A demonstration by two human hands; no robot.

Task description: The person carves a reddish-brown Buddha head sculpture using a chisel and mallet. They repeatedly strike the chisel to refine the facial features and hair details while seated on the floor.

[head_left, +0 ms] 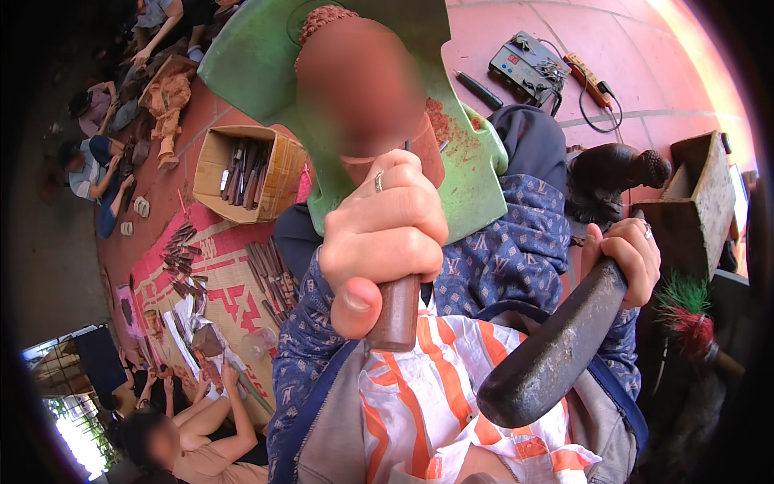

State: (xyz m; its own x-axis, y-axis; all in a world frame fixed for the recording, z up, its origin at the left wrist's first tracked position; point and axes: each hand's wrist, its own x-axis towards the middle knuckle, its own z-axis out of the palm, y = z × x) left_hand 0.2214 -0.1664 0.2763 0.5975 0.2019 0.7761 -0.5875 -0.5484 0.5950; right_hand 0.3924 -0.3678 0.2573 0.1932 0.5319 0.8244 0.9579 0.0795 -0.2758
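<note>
Right hand [627,256] grips mallet [556,351]; left hand [379,242] fists chisel [397,310].

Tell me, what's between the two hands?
In the head view, the blue patterned trouser leg lies between the left hand and right hand.

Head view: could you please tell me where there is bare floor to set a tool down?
Bare red floor lies between the green stool and the grey electrical box. The mat at left is crowded with chisels, and the cardboard box is full. Both hands, left hand and right hand, are occupied.
</note>
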